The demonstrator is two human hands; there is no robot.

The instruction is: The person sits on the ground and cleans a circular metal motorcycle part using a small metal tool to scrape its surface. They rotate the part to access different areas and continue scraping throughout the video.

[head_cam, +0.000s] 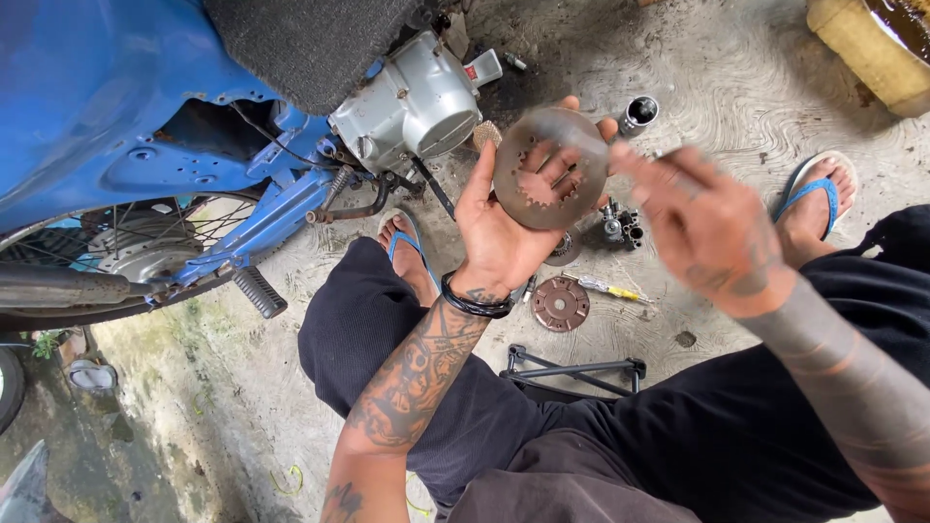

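My left hand [504, 228] is raised palm up and holds a round grey metal clutch plate [552, 169] with a toothed centre hole; the fingers show through the hole. My right hand [702, 228] is blurred just to the right of the plate, fingers curled, its fingertips near the plate's right edge; whether it holds anything is unclear. Both hands hover above the concrete floor in front of the motorcycle engine [417, 102].
A blue motorcycle [116, 107] with footpeg [260, 292] stands at left. On the floor lie a brown round clutch part [560, 303], a yellow-handled screwdriver [605, 288], a small metal carburettor-like part [622, 225], a socket [638, 112] and a black tool frame [572, 370]. A yellow tub [872, 44] sits top right.
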